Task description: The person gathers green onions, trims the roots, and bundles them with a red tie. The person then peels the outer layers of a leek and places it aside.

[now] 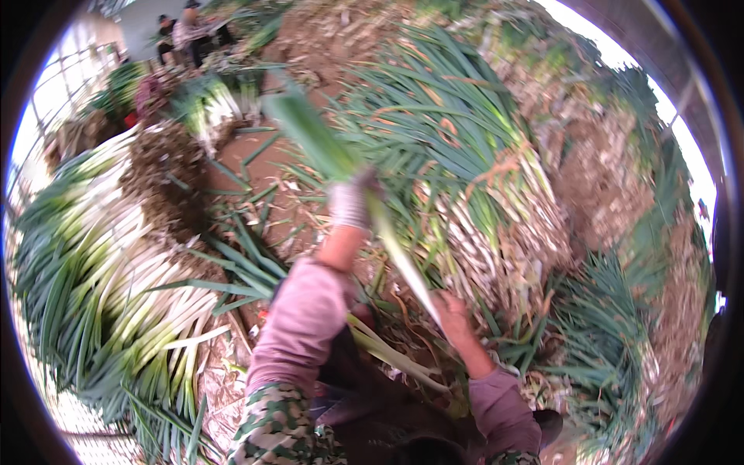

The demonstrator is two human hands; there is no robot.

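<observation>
My left hand (350, 200), in a pale glove with a darker finger part, grips a long green onion (398, 244) where its white stalk meets the green leaves. The onion slants across the middle, leaves up and left, white end down and right. My right hand (454, 318) appears bare and closes about the lower white end; motion blur hides its fingertips. More long green onions (401, 354) lie across my lap below the hands. Beyond my hands to the right lies a large pile of untrimmed green onions (465, 145) with dry brown leaves among them.
Cleaned green onions (116, 256) lie in a long row at the left, roots facing inward. Another bundle (212, 107) lies farther back. Leaf scraps litter the brown ground (264, 157). More onions (604, 325) lie at the right. Two people (189, 35) are at the far back left.
</observation>
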